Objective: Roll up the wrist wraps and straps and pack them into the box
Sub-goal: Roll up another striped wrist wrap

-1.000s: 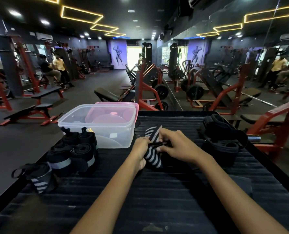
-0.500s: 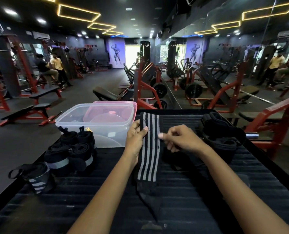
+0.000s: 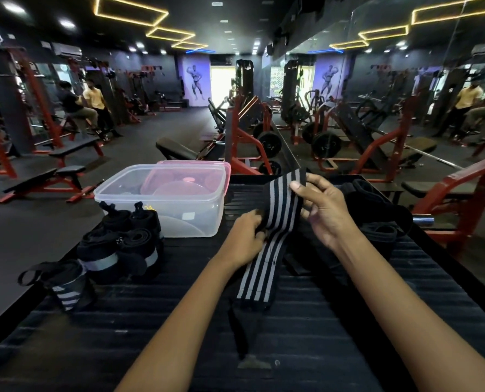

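A black wrist wrap with grey stripes [image 3: 266, 256] hangs unrolled between my hands, its lower end and thin black loop lying on the black ribbed table [image 3: 150, 329]. My right hand [image 3: 325, 210] pinches the wrap's top end. My left hand [image 3: 247, 239] grips its left edge lower down. A clear plastic box [image 3: 162, 202] stands at the table's far left, with a pink lid [image 3: 196, 171] leaning behind it. Several rolled black wraps [image 3: 122, 241] sit in front of the box, and a striped rolled one [image 3: 63, 287] lies nearer the left edge.
A heap of loose black straps [image 3: 377, 213] lies on the table's far right. Beyond the table are red gym machines, benches and a mirrored wall. People stand far off on the left.
The bunched striped wrap has been pulled open to full length. My right hand rose to its top end and my left hand slid down its left edge.
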